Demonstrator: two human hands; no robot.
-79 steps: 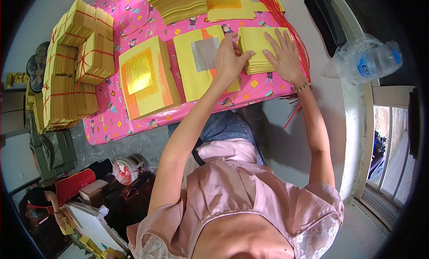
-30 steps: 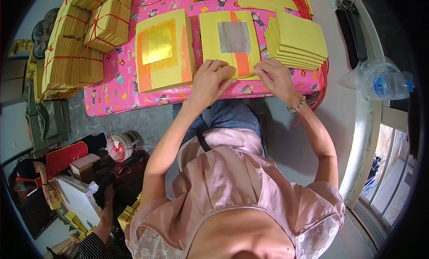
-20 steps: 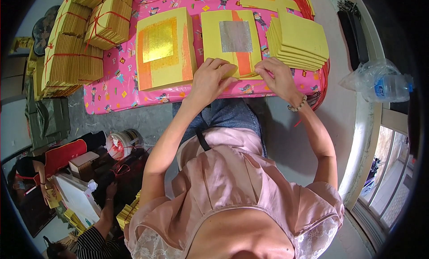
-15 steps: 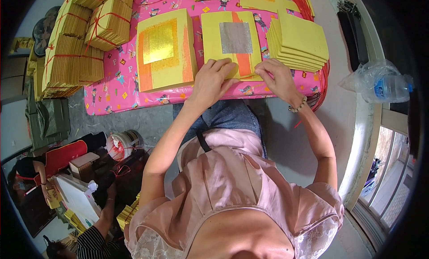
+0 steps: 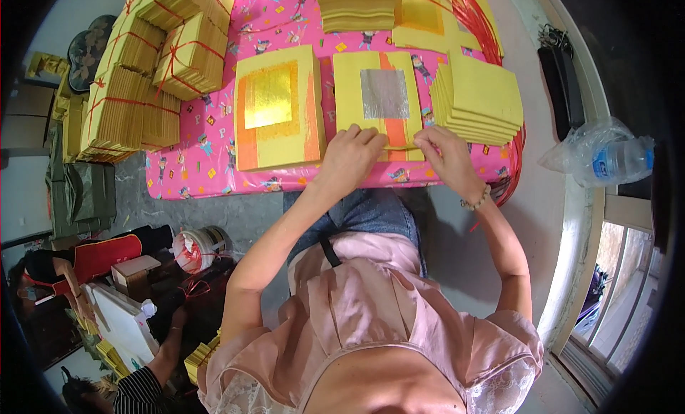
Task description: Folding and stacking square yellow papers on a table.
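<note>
On the pink cloth before me lies a yellow paper sheet (image 5: 349, 78) bearing an orange stripe and a silver foil square. Its near edge is lifted into a narrow fold across the stripe. My left hand (image 5: 352, 155) grips the left end of that fold, fingers bent over it and its thumb partly hidden. At the fold's right end, my right hand (image 5: 449, 157) pinches the edge between thumb and fingertips. Left of the sheet sits a thick stack of yellow paper (image 5: 310, 153) with gold foil on top. Fanned yellow folded papers (image 5: 485, 93) lie to the right.
Bundles of yellow paper (image 5: 128, 93) tied with red string stand at the far left. More yellow stacks (image 5: 353, 7) and red strings (image 5: 479, 28) lie at the back. A bagged plastic bottle (image 5: 614, 160) is at right. Another person's striped sleeve (image 5: 139, 389) shows lower left.
The whole table sits lower in the picture. The sheet's near edge has been raised into a fold, with both hands staying at its two ends.
</note>
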